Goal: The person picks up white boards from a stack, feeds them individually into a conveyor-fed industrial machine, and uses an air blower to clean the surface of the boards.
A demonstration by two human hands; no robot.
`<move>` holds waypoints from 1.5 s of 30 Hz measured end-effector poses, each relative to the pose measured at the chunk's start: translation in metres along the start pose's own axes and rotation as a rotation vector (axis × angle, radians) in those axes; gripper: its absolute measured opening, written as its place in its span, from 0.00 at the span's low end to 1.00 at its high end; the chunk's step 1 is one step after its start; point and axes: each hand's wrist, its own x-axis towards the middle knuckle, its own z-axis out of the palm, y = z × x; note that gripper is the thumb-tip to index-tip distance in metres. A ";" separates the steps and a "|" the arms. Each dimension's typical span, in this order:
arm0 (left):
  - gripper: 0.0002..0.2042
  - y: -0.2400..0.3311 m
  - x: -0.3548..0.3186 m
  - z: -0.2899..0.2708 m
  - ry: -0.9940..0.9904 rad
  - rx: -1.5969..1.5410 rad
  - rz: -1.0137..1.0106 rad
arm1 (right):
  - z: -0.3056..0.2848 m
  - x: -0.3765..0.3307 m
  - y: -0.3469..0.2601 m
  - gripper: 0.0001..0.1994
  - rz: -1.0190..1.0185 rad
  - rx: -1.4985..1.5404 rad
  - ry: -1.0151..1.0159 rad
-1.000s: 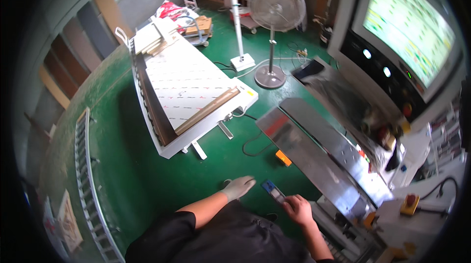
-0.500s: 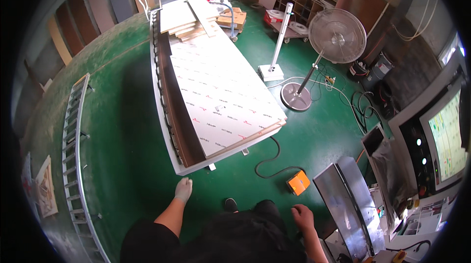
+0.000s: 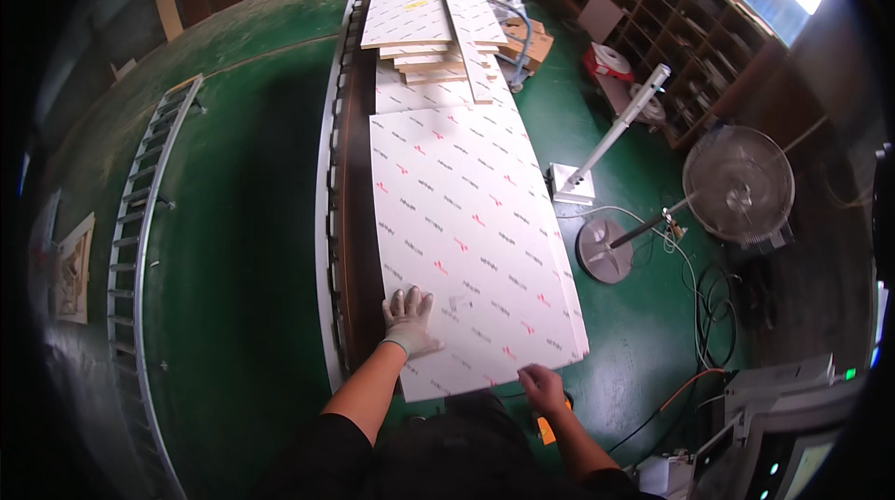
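A large white board [image 3: 466, 248] with a repeated printed pattern lies on top of a long stack before me. My left hand [image 3: 408, 321], in a pale glove, rests flat on the near left part of the board with its fingers spread. At the near edge, right of the middle, my bare right hand [image 3: 543, 390] is closed on the board's edge. Its fingertips below the edge are hidden. Under the board at the left runs a dark brown panel [image 3: 359, 155].
Smaller boards [image 3: 410, 20] are piled at the far end, with a long strip [image 3: 463, 43] across them. To the right stand a white post [image 3: 615, 132] and a pedestal fan [image 3: 736, 185]. A ladder [image 3: 140, 248] lies at left. A machine with a screen [image 3: 811, 463] is at the lower right.
I have come closer to the stack, and the view has turned right. My left hand has gone from hanging beside me onto the board; my right hand has moved up to its near edge.
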 end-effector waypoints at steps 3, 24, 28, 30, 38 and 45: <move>0.61 0.003 0.027 -0.027 -0.095 0.031 0.001 | -0.009 0.136 -0.022 0.10 -0.045 0.100 -0.020; 0.57 -0.018 0.062 -0.009 -0.083 -0.073 0.062 | 0.055 0.635 -0.160 0.11 0.110 0.981 0.064; 0.58 -0.016 0.056 -0.007 -0.143 -0.063 0.022 | 0.070 0.479 -0.127 0.08 0.115 1.045 -0.103; 0.57 -0.015 0.053 -0.005 -0.117 -0.008 0.032 | 0.059 0.388 -0.108 0.12 0.185 1.003 -0.191; 0.40 -0.033 0.061 0.060 0.278 -0.098 0.137 | 0.033 0.034 -0.019 0.19 0.526 0.697 -0.381; 0.23 -0.040 0.125 0.079 0.160 -1.846 0.383 | 0.156 -0.252 0.041 0.30 0.760 0.258 -0.117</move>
